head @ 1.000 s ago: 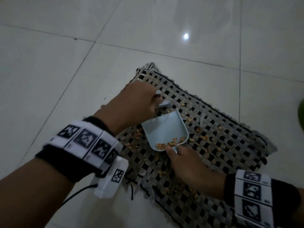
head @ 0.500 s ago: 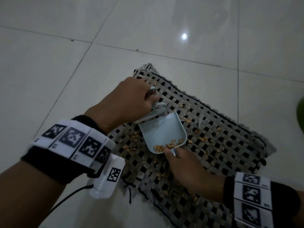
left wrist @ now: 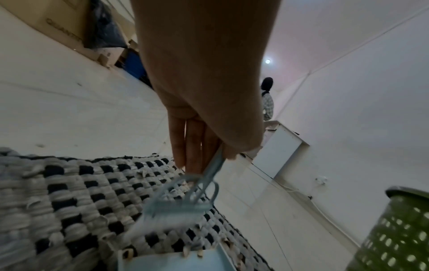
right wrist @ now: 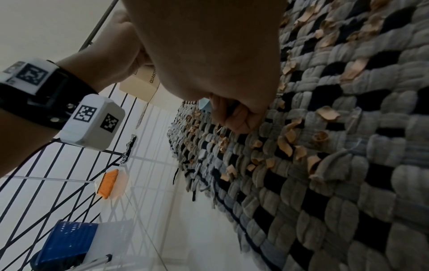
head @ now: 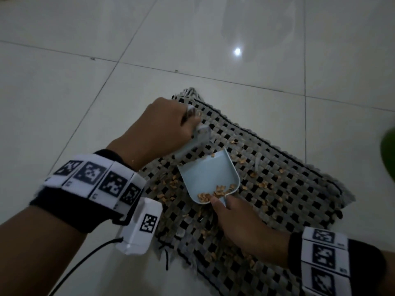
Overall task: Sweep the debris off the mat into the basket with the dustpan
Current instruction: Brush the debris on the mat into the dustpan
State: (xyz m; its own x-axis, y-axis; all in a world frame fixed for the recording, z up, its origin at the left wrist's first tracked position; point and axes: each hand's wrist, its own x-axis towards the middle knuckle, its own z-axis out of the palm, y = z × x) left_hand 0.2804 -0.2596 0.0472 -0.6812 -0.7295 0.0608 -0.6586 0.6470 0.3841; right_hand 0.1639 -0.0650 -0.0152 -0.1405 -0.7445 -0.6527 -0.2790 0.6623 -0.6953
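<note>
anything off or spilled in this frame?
Debris is scattered across the woven mat, expected mid-sweep. The mat's near edge is frayed, with loose threads trailing onto the floor. Some debris already sits in the dustpan, which the right hand holds; the left hand grips the brush.

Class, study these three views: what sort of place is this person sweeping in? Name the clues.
Probably an indoor room in a home or storeroom: a pale tiled floor, a woven mat laid on it, cardboard boxes stacked by the wall, and a green basket nearby.
</note>
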